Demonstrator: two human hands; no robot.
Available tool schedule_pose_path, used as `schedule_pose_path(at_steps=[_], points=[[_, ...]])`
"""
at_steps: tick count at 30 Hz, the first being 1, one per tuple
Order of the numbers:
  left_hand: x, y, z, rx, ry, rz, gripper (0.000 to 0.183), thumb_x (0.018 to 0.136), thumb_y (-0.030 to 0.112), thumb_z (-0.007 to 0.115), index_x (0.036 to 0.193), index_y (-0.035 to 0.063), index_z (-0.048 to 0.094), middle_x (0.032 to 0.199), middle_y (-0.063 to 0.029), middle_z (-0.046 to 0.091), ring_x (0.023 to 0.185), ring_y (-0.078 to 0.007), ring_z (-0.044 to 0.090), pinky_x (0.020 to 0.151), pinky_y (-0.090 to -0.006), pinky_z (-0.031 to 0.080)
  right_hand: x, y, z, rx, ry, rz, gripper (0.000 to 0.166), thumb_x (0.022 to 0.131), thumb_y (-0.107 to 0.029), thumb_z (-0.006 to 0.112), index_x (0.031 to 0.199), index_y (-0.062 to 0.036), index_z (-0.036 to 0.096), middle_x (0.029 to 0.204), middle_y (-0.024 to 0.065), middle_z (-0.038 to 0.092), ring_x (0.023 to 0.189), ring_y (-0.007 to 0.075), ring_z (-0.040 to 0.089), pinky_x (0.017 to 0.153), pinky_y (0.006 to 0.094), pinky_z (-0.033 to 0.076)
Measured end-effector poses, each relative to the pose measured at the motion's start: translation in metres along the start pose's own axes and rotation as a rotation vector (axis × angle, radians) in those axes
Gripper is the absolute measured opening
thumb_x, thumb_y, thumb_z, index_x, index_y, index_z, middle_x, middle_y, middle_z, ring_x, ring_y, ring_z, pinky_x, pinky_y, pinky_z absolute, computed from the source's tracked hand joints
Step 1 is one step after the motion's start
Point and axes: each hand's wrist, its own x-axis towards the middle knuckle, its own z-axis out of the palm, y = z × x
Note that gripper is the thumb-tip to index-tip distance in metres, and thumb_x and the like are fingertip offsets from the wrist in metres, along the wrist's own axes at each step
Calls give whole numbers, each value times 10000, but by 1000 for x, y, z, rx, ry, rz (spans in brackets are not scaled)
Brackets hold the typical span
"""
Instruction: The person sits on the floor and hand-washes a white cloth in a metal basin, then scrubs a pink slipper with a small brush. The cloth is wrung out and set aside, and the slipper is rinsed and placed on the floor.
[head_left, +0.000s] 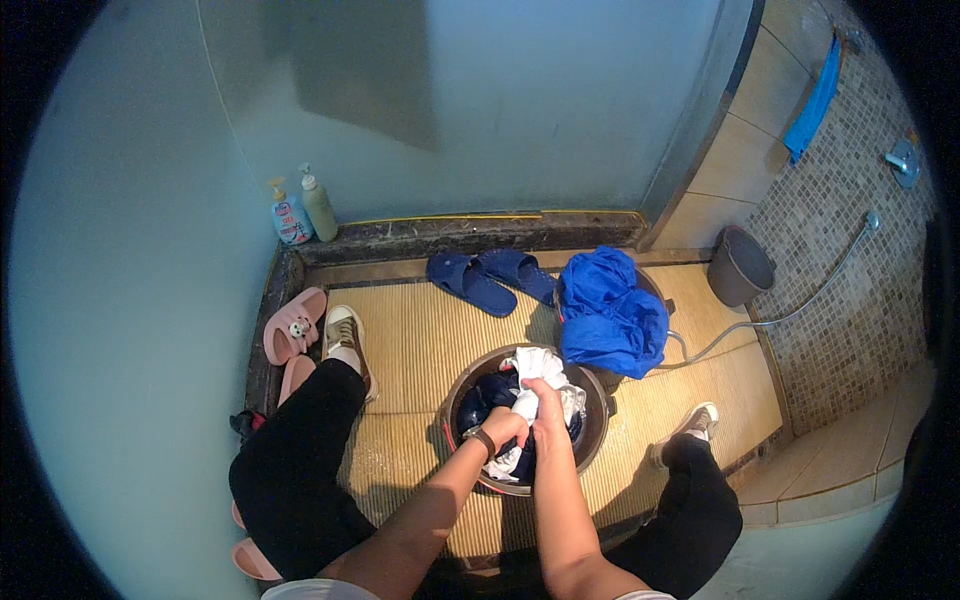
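Observation:
Both my hands grip a white cloth garment (538, 365) above a dark round bucket (598, 420). My left hand (504, 427), with a dark watch strap at the wrist, closes around the lower part of the bunched cloth. Just beside it, my right hand (547, 405) holds the cloth a little higher. Dark navy wet clothes (480, 397) lie in the bucket beneath, along with more white fabric (505, 466) near its front rim. What the palms cover is hidden.
Blue cloth (611, 315) is heaped in a second bucket behind. Navy slippers (472, 283) lie left of it, pink slippers (294, 326) by the left wall. Two pump bottles (319, 206) stand on the ledge. A dark bucket (740, 268) and a shower hose (795, 309) are at right.

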Motion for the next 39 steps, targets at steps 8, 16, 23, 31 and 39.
schedule_pose_path(at_steps=[8, 16, 23, 31, 39], points=[[-2, -1, 1, -25, 26, 23, 90, 503, 17, 526, 534, -39, 589, 534, -142, 562, 478, -242, 551, 467, -309, 414, -5, -6, 4, -3, -4, 30, 277, 675, -84, 634, 936, 6, 609, 837, 69, 612, 730, 206, 578, 671, 321, 463], [0, -1, 1, -24, 9, 16, 83, 473, 1, 520, 522, -36, 576, 557, -137, 562, 493, -240, 554, 436, -309, 393, 0, -2, -1, -2, -14, 13, 307, 678, -73, 630, 975, 3, 610, 865, 55, 620, 753, 189, 580, 679, 306, 459], [8, -8, -2, -4, 24, 27, 104, 421, -13, 534, 512, -51, 567, 566, -146, 556, 506, -275, 549, 436, -329, 389, -2, -3, 3, -13, -18, -1, 264, 677, -94, 634, 927, -12, 613, 822, 53, 613, 723, 196, 581, 674, 311, 461], [-2, 4, 1, 1, 23, 23, 154, 433, -37, 536, 572, -88, 581, 616, -152, 573, 539, -280, 561, 435, -342, 396, 8, 4, -7, 24, -51, 31, 322, 683, -84, 631, 992, 1, 610, 876, 49, 623, 762, 177, 579, 680, 296, 455], [9, -7, -1, -28, 35, 25, 169, 429, -46, 538, 583, -97, 584, 641, -156, 578, 540, -285, 565, 412, -346, 393, -5, -6, 6, 8, -18, 32, 252, 673, -114, 645, 905, -18, 617, 815, 60, 615, 720, 197, 581, 672, 311, 466]])
